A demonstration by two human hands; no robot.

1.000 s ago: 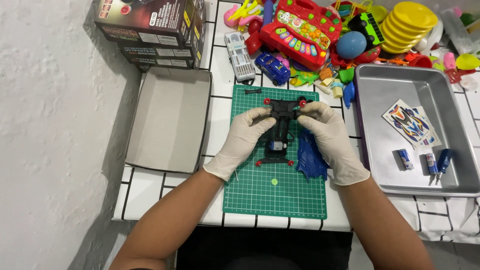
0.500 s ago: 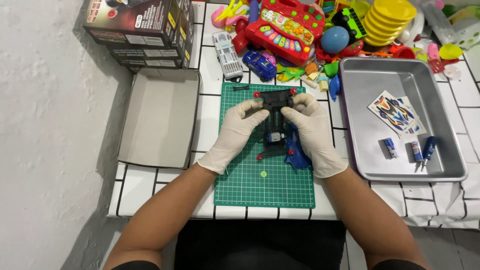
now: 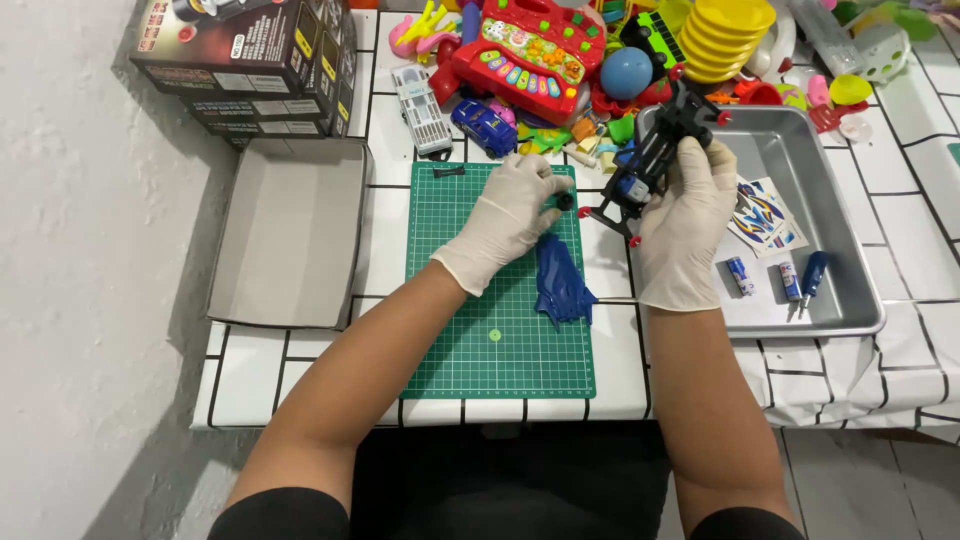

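1. We hold the black car frame (image 3: 655, 160) in our right hand (image 3: 690, 225), lifted above the near left corner of the metal tray (image 3: 850, 310), clear of the green mat (image 3: 470, 340).
2. The frame's long axis runs on a slant: its low end points down towards the mat, its high end up towards the heap of toys (image 3: 560, 60) at the back.
3. The right hand's grip is closed around the frame's middle from the right side, thumb across the front.
4. Our left hand (image 3: 505, 220) rests on the mat, its fingertips pinched narrowly on a small black wheel (image 3: 565, 201). The wheel lies just left of the frame's low end, near it but not touching.
5. So the left hand is the nearer one to the wheel, and the frame lies to its right and a little higher.
6. The frame looks thin and open, black with small red tips at its corners and a blue part in its middle.
7. A blue car shell (image 3: 560, 285) lies on the mat's right edge, between our two wrists.
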